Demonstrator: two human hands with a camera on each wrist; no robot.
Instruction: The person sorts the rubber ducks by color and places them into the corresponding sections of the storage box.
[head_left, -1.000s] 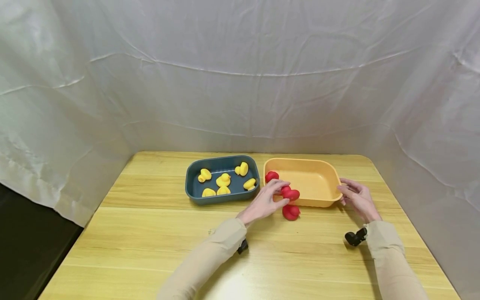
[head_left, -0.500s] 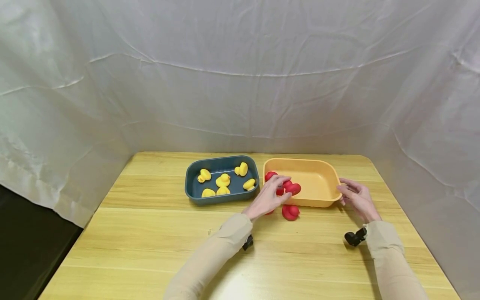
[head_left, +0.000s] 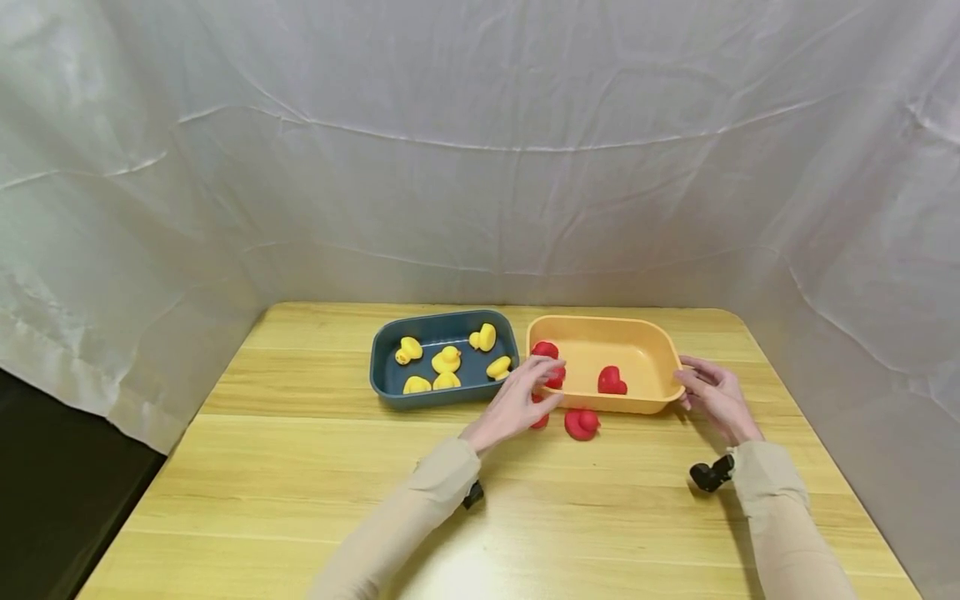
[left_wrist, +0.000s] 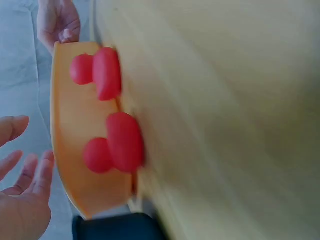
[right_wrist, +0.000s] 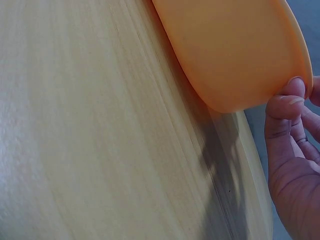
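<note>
My left hand [head_left: 517, 404] hovers over the front left edge of the orange bin [head_left: 645, 333], fingers spread and holding nothing, as the left wrist view also shows. Inside the bin lie a red rubber duck [head_left: 612, 381] near the middle and more red ducks [head_left: 546, 349] at the left end, partly covered by that hand. On the table before the bin sit two red ducks, one [head_left: 582, 424] in plain sight and one [head_left: 539, 413] partly behind my left hand. My right hand [right_wrist: 295, 150] pinches the bin's right rim between thumb and fingers.
A dark blue bin [head_left: 427, 398] with several yellow ducks [head_left: 447, 360] stands just left of the orange one. Both bins rest on the wooden table [head_left: 300, 467]. Grey-white cloth [head_left: 480, 167] hangs behind and at the sides.
My left hand moved right over the orange bin and let go of a red duck, which now lies inside. That hand has since drawn back left. My right hand has stayed on the rim.
</note>
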